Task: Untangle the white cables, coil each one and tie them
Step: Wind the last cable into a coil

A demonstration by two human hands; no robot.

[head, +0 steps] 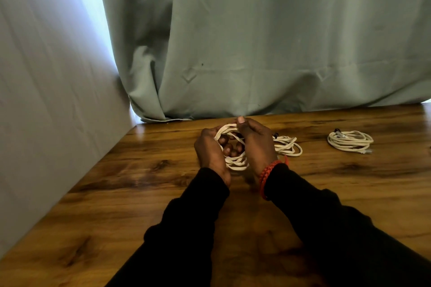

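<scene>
Presently, both your hands are closed on one coiled white cable held just above the wooden table: your left hand grips its left side with fingers curled through the loop, and your right hand, wearing a red braided bracelet at the wrist, clamps the right side with the thumb raised at the top. A loose white cable lies on the table just beside your right hand, and a finished coil rests well apart to the right, before the green curtain.
</scene>
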